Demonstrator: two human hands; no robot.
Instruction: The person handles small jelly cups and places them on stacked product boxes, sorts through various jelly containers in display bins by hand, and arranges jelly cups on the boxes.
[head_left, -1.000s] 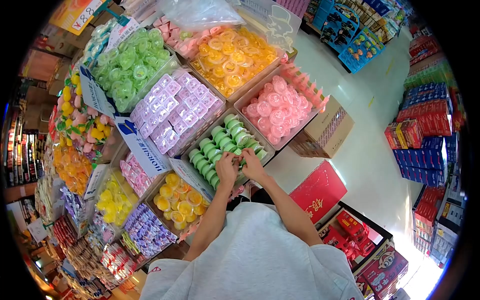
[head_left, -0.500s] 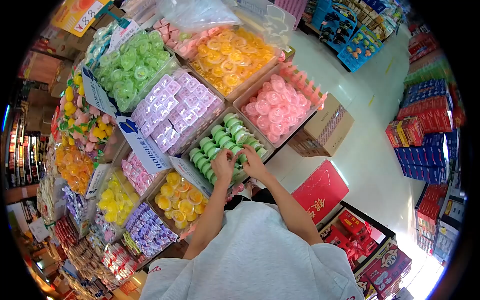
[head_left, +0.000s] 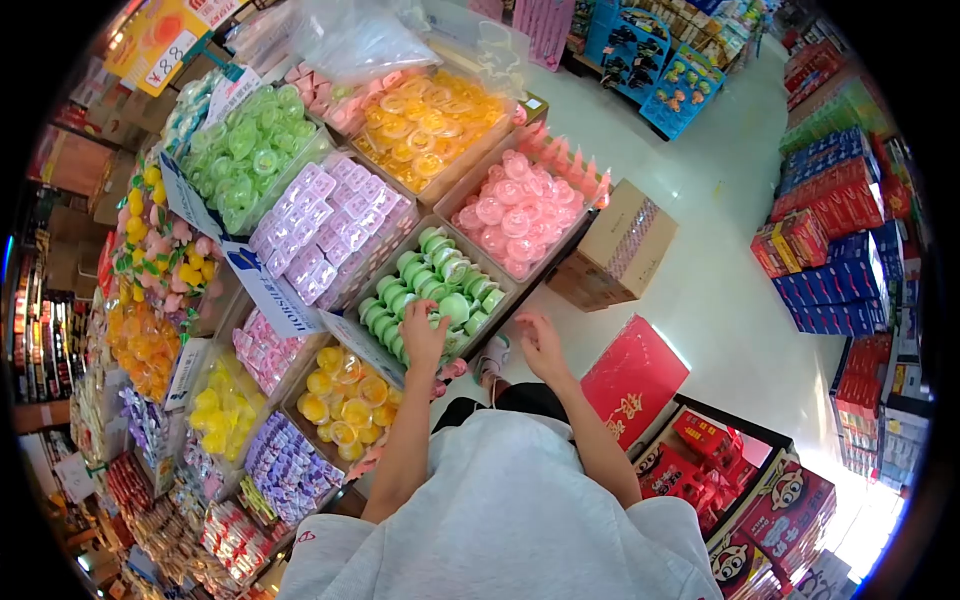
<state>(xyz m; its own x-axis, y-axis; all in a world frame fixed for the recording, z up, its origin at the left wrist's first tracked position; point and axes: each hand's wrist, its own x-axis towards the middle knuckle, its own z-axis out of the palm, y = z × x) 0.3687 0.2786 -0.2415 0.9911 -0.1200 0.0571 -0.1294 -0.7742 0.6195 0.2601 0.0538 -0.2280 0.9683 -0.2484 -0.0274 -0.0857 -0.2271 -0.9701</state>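
Rows of green lidded jelly cups [head_left: 448,262] stand in a clear bin, stacked on their sides. At the near end, one cup [head_left: 454,308] lies tilted with its lid facing up. My left hand [head_left: 424,338] is over the near-left part of these rows, fingers bent downward and thumb apart; its fingertips are at the cups, and I see nothing held. Outside the bin's near-right corner, my right hand [head_left: 543,348] hangs above the floor with loosely curved, parted fingers and nothing in them.
Around the green cups are bins of pink cups [head_left: 517,212], lilac square cups [head_left: 325,225], orange cups [head_left: 428,130] and yellow-orange cups [head_left: 350,400]. A cardboard box [head_left: 613,245] sits on the floor beyond the display. A red panel [head_left: 634,382] and red gift boxes [head_left: 705,440] stand at right.
My right hand has left the green cups and moved right, out past the bin's edge. My left hand stays at the cups, slightly left of before. The view has shifted a little.
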